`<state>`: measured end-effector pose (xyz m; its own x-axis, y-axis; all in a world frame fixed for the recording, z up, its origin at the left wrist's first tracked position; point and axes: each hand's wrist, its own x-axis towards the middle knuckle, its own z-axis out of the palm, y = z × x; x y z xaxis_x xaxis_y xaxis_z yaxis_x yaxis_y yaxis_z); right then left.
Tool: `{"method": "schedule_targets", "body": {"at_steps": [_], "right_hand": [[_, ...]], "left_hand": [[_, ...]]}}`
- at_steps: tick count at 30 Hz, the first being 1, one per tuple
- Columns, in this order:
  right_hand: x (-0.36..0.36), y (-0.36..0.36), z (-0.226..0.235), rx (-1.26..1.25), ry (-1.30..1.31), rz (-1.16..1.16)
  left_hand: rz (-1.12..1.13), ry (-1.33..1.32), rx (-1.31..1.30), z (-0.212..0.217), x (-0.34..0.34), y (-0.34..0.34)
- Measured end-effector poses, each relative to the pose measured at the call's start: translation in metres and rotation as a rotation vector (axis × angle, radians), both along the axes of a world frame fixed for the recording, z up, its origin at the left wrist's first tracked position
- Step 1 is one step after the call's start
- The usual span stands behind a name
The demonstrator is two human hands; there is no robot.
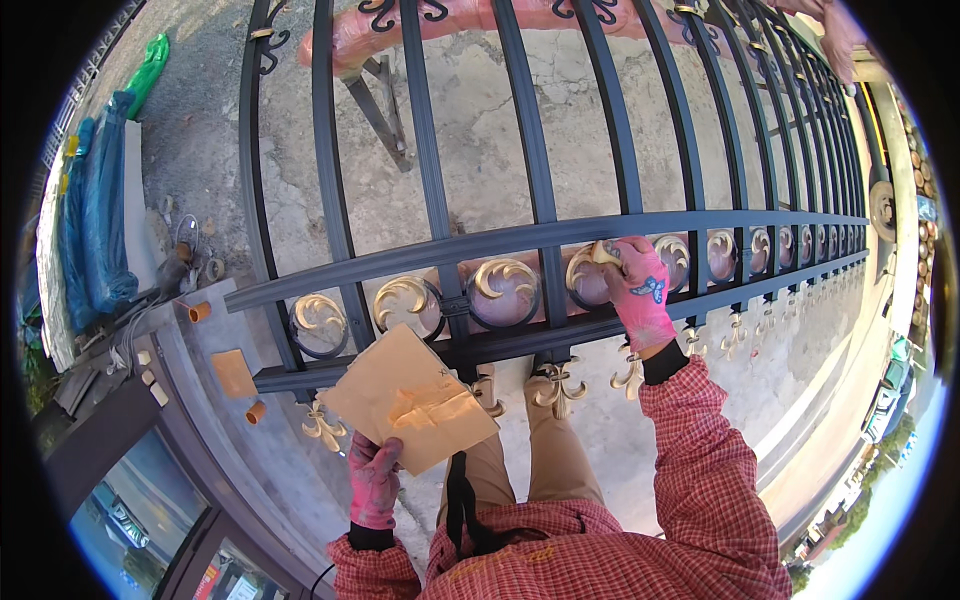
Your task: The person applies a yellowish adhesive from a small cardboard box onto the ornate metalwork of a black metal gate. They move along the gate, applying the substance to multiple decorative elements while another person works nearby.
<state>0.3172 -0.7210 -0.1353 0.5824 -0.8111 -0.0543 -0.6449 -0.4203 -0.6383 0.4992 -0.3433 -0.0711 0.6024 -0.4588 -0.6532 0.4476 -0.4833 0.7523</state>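
A black metal fence panel lies across in front of me, with a row of black rings holding gold scrolls between its two rails. My left hand, in a pink glove, is closed on the lower edge of a brown cardboard sheet with an orange-gold smear on it. My right hand, also gloved in pink, pinches a small tan piece whose kind I cannot make out. That piece meets the gold scroll in one ring, right of the middle. Another gold scroll sits in the ring to its left.
Gold spear-like finials hang along the near rail. A pink-wrapped support lies beneath the far bars. Blue-wrapped bundles lean at the left, near a cardboard scrap and a dark-framed window. Another person's hand shows at the top right.
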Motion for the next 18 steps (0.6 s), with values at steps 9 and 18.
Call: {"method": "schedule_targets", "body": {"at_steps": [9, 18], "right_hand": [[0.054, 0.053, 0.021, -0.103, -0.118, 0.326], [0.075, 0.069, 0.011, -0.013, 0.024, 0.149]], "left_hand": [[0.202, 0.197, 0.096, 0.022, 0.002, -0.008], [0.290, 0.206, 0.026, 0.017, 0.001, 0.017]]}}
